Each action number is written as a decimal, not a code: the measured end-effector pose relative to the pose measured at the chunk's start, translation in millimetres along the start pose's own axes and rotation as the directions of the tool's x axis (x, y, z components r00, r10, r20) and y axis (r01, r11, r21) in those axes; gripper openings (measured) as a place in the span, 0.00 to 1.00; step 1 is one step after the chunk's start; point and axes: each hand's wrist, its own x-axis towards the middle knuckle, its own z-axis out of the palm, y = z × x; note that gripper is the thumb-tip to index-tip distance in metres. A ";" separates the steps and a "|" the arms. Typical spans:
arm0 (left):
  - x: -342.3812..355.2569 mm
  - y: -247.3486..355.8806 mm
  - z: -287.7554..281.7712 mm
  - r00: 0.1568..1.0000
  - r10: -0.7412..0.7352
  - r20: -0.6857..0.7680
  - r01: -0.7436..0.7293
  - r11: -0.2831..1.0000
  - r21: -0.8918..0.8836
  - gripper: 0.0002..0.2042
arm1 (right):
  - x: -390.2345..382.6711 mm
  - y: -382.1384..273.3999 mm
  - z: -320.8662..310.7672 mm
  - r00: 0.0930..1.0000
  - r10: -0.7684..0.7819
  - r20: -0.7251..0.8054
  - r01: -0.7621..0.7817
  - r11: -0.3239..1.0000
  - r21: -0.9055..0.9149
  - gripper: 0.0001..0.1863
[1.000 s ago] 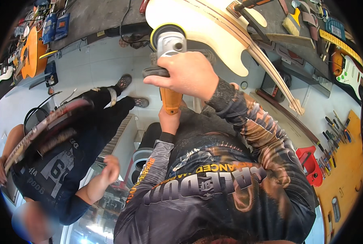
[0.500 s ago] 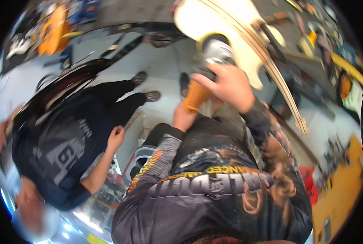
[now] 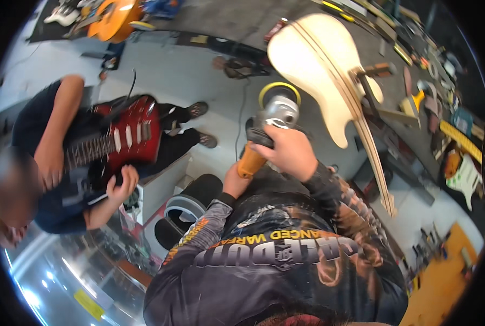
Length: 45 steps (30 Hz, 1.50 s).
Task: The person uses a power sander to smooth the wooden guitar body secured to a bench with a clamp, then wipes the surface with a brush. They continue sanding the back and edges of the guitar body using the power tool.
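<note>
Before my body I hold an angle grinder (image 3: pixel 253 158) with an orange handle, a silver head and a round yellow-rimmed pad. My right hand (image 3: pixel 290 152) is wrapped over its dark middle, just behind the head. Lower down, my left hand (image 3: pixel 235 182) is closed around the orange handle, its fingers partly hidden behind it. A pale, unpainted guitar (image 3: pixel 302 54) with a striped centre strip and a long neck lies at the far right. The pad is apart from its body. A dark clamp (image 3: pixel 368 89) with a wooden handle sits across the guitar's edge.
The guitar lies partly on a dark workbench (image 3: pixel 215 13), its neck jutting toward me. Tools and a yellow-handled brush (image 3: pixel 414 102) crowd the right side. At left, another person (image 3: pixel 63 201) plays a red electric guitar (image 3: pixel 131 130). Grey and black buckets (image 3: pixel 184 209) stand beside my left arm.
The grinder has come back toward me, away from the pale guitar it overlapped in view. The view has shifted, and the other person has turned, showing the red guitar's front.
</note>
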 end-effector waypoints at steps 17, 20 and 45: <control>42.2 -13.7 21.1 0.983 -0.084 -0.160 0.055 0.982 -0.179 0.13 | 79.1 -0.3 3.6 0.999 -0.042 0.003 0.042 0.981 -0.192 0.39; 45.4 -9.2 18.4 0.986 -0.069 -0.149 0.058 0.995 -0.080 0.15 | 83.7 3.8 3.8 1.000 -0.029 -0.001 0.028 0.979 -0.201 0.39; 49.6 9.9 22.0 0.989 -0.116 -0.093 0.102 0.984 -0.144 0.12 | 72.7 15.7 -9.8 0.999 0.032 -0.032 -0.037 0.981 -0.191 0.36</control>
